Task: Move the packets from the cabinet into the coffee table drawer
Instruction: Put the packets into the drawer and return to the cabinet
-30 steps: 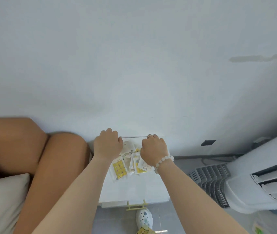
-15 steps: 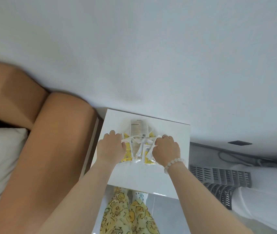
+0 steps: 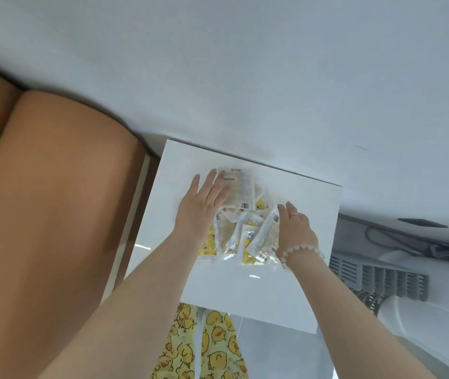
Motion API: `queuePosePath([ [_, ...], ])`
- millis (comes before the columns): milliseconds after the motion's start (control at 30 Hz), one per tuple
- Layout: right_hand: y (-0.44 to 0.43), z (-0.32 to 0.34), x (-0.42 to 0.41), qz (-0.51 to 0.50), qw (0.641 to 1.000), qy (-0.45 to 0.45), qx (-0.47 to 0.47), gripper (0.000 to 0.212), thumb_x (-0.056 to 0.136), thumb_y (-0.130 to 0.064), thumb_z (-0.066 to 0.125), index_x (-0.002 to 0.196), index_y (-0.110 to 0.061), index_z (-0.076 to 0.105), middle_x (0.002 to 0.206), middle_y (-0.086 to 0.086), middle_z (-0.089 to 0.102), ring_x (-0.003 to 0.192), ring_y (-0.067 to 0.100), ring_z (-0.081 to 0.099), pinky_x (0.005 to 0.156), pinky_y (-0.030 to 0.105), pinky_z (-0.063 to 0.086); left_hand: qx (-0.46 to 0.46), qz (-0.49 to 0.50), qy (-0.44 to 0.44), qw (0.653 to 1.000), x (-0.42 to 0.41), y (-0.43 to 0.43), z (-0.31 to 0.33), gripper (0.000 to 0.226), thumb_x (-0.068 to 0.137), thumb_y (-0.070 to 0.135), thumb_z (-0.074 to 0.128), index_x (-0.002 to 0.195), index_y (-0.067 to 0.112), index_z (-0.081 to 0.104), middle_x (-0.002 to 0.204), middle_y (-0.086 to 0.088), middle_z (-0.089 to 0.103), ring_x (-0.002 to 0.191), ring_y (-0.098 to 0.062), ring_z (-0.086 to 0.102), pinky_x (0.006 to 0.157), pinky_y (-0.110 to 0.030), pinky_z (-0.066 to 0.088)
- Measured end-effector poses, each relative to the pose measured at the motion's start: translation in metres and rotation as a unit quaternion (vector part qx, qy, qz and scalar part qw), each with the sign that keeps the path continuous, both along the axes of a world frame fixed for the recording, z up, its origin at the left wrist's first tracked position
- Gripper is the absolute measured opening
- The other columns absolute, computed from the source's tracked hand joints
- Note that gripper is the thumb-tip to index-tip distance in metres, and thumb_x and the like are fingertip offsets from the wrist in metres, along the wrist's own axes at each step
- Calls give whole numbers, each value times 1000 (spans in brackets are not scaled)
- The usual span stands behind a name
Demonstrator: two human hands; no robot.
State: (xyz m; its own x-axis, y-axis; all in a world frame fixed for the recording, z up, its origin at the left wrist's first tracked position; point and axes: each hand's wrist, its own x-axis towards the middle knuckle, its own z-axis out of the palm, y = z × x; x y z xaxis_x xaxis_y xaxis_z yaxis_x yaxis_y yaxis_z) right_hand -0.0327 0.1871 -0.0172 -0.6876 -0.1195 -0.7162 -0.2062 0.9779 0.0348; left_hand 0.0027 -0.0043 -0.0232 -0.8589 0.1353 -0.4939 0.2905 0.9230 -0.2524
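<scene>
Packets (image 3: 241,228) heaped on cabinet (image 3: 245,294); my left hand (image 3: 204,206) flat on them, fingers straight; right hand (image 3: 297,228) loose-fingered, touching pile's edge.

wall (image 3: 245,64): plain white, fills the upper half, faint scuffs at right.
sofa (image 3: 53,201): tan, smooth, left side, up against the wall.
cabinet (image 3: 245,291): white glossy top, between sofa and appliance, back edge at wall.
appliance (image 3: 423,318): white, grey grille (image 3: 382,280), right of cabinet.
cable (image 3: 382,236): dark, along wall base.
floor (image 3: 272,351): grey, lower centre.
light: soft, even; small glints on cabinet top.
</scene>
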Motion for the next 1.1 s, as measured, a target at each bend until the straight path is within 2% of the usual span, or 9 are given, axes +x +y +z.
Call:
queuePosePath([
  [100,0,-22,-1,75,997,13,30,85,93,0,46,149,-16,-15,158,-1,-15,146,27,-1,111,36,33,-5,-29,0,1000,-15,2,-16,87,94,17,49,146,11,-22,156,-13,-19,145,-31,-10,117,-47,0],
  [300,7,-42,17,144,988,41,24,78,97,-5,39,148,-15,-19,159,2,-13,147,23,1,111,37,30,29,-49,-48,997,-14,8,-43,89,95,18,49,145,13,-25,156,-13,-19,145,-31,-10,118,-49,0],
  [467,12,-57,37,133,988,54,49,117,45,-33,92,143,-16,32,136,9,54,114,24,60,62,27,54,69,-43,-68,994,-9,10,-49,84,96,12,44,146,9,-22,155,-17,-19,144,-34,-8,117,-49,0],
  [533,14,-61,32,141,988,47,43,121,11,-41,94,125,-18,62,110,9,69,89,24,68,50,28,52,91,-40,-84,991,-12,6,-48,85,94,13,47,147,8,-20,155,-19,-17,144,-35,-6,118,-49,0],
  [633,14,-63,27,143,987,68,25,118,-2,-51,88,108,-14,72,97,10,70,79,25,68,50,33,50,87,-66,-52,993,-11,-3,-49,102,84,31,65,149,7,-9,156,-21,3,143,-35,13,117,-46,13],
  [767,9,-58,33,132,986,100,13,104,4,-54,88,95,-7,72,96,12,68,85,28,65,67,42,48,59,-84,-49,994,5,-16,-56,134,60,61,75,148,3,-7,144,-19,32,129,-31,38,112,-42,26],
  [933,3,-52,45,42,993,113,18,90,22,-67,83,85,-5,69,92,11,68,88,29,66,77,44,39,117,-53,12,992,22,-30,-61,121,29,58,87,127,-4,54,88,-11,58,87,-27,60,87,-38,51],
  [1033,0,-44,48,-53,991,114,35,90,54,-73,71,117,-10,56,116,6,59,109,24,57,89,39,41,123,-34,43,991,34,-31,-67,84,44,34,90,114,-4,65,84,-12,60,84,-29,63,83,-38,54],
  [1100,0,-44,50,-108,989,95,16,97,65,-72,64,137,-14,34,136,3,42,121,18,48,92,30,42,135,-11,5,991,43,-34,-70,91,36,44,91,109,-5,66,84,-12,60,80,-28,63,72,-36,55],
])
